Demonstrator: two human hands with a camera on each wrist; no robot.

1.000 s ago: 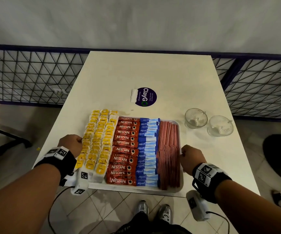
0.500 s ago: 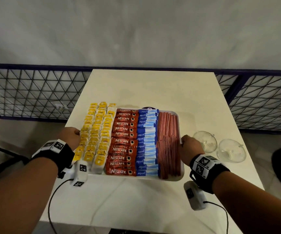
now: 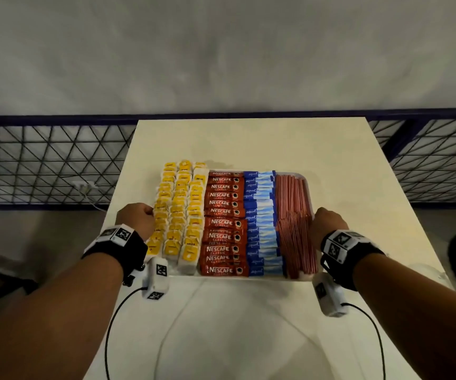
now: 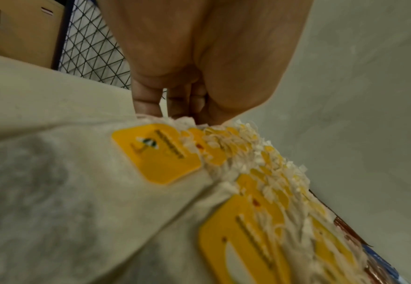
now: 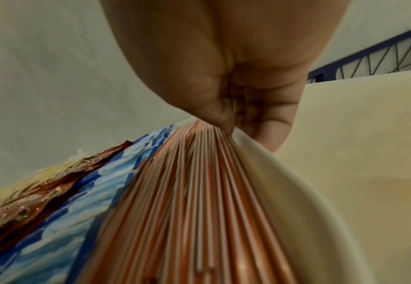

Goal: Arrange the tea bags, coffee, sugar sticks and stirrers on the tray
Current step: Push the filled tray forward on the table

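Observation:
A white tray (image 3: pixel 307 180) is held over the cream table (image 3: pixel 248 144). It carries rows of yellow tea bags (image 3: pixel 178 212), red coffee sachets (image 3: pixel 222 223), blue sugar sticks (image 3: pixel 261 223) and reddish stirrers (image 3: pixel 294 226). My left hand (image 3: pixel 136 218) grips the tray's left edge beside the tea bags (image 4: pixel 155 151), its fingers (image 4: pixel 148 101) curled down there. My right hand (image 3: pixel 327 223) grips the right rim (image 5: pixel 284 182), thumb against the stirrers (image 5: pixel 199 192) and fingers (image 5: pixel 270 132) curled under the rim. The sugar sticks (image 5: pixel 90 201) and coffee sachets (image 5: pixel 29 196) lie further in.
A dark mesh railing (image 3: pixel 43 165) runs behind the table on both sides, with a pale wall beyond it. Cables (image 3: pixel 117 311) trail from the wrist cameras over the table's near part. Bare tabletop lies beyond the tray.
The tray has travelled away from me, from the near edge toward the table's middle, and now covers the round sticker. Both hands keep their grip. The two glass cups have left the view.

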